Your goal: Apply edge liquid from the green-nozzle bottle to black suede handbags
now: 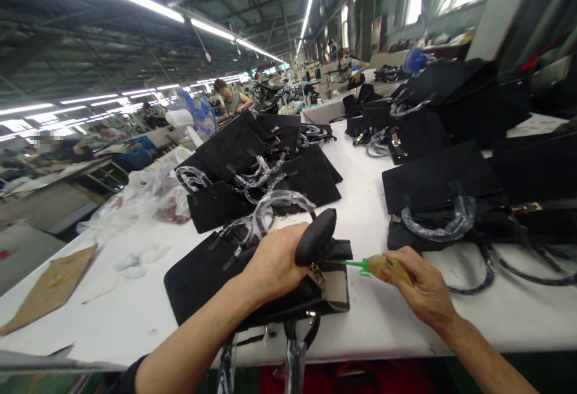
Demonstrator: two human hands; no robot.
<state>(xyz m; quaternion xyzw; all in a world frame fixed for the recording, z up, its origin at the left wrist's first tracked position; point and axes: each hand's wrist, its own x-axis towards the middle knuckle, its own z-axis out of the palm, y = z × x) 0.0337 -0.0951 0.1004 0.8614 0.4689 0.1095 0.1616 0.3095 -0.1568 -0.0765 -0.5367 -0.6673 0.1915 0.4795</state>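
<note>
A black handbag (202,274) lies flat on the white table (135,316) right in front of me. My left hand (274,262) is closed on a black rounded piece (316,236) at the bag's top edge, beside a small metal clasp (317,274). My right hand (417,286) grips a screwdriver (376,266) with a yellowish handle and green collar. Its thin shaft points left toward the clasp. Plastic-wrapped handles (279,205) arch up behind my left hand.
Several more black handbags (265,160) with wrapped handles are piled mid-table and on the right (442,184). Clear plastic bags (144,196) and a brown cardboard sheet (49,289) lie at the left. A blue fan (201,115) and seated workers are farther back.
</note>
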